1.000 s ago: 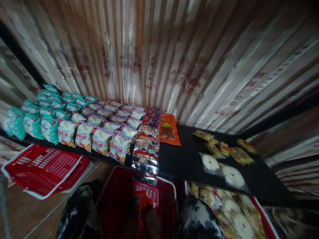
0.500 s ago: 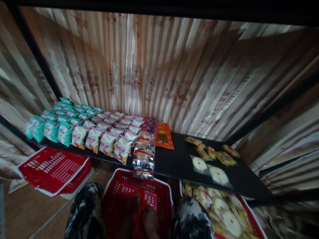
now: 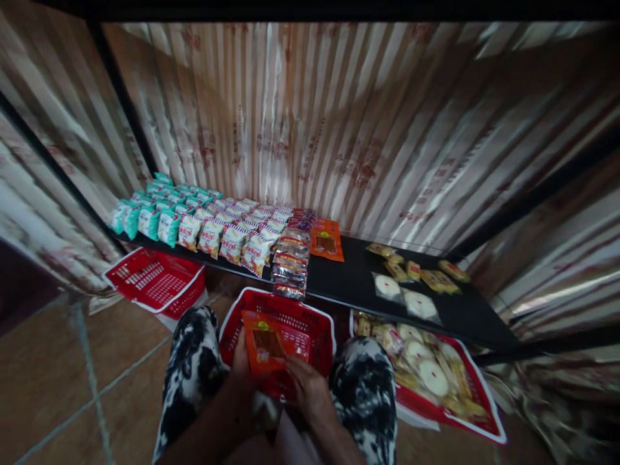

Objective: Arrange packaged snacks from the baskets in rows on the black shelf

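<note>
Over the red basket (image 3: 320, 336) between the two knees (image 3: 364, 378), seen from the head, both hands are at one orange packet (image 3: 265, 340). The left hand (image 3: 241, 355) has it by the left edge, pinched, with some fingers hidden behind it. The right hand (image 3: 310, 389) has its fingers close together, touching the packet's lower right side. Its thumb is hidden, so I cannot tell if it pinches too. The packet tips a little and shows its front.

Past the basket is a long black shelf (image 3: 349, 276). From left to right it has green bags (image 3: 159, 221), white bags (image 3: 233, 242), a row of shiny packs (image 3: 290, 265), another orange bag (image 3: 328, 241), round white cakes (image 3: 387, 286) in clear wrap and small yellow packs (image 3: 438, 281). A basket on the left (image 3: 162, 281) and a full basket on the right (image 3: 487, 395) sit low near the shelf. Behind hangs a stripy curtain (image 3: 271, 116). Brown tiles (image 3: 53, 371) cover the floor.
</note>
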A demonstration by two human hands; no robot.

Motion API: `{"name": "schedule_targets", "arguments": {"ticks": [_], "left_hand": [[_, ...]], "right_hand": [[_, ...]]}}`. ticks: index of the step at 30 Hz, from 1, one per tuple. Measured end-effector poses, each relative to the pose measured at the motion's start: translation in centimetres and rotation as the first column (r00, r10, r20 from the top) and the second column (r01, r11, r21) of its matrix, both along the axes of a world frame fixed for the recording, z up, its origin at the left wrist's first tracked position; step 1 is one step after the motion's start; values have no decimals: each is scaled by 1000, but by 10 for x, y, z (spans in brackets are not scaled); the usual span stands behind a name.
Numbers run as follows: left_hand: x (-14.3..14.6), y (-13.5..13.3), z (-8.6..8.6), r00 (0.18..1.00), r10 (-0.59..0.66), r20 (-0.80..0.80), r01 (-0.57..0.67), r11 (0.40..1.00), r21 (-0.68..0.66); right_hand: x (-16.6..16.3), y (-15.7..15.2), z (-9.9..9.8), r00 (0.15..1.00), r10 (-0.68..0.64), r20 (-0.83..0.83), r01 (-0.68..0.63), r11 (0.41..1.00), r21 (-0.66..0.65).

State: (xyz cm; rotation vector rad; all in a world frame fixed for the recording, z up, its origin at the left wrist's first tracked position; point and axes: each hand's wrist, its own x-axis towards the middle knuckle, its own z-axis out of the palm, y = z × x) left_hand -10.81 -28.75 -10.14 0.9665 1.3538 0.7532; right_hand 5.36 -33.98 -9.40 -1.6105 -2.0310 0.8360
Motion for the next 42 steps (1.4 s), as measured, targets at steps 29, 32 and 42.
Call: {"name": "schedule_targets", "arguments": {"ticks": [29,32,42], "left_hand": [[65,-4,90,807,1,591,197,942,-272],[90,14,103,794,-72,603,265,934,-237],[172,93,122,991,-111,74,102,988,114]], "right_hand": [[58,-7,47,591,-519,-618,424,851,-310],[78,4,49,538,-559,-631,471,820,-324],[156,96,70,524,-635,-568,683,711,-165]]}}
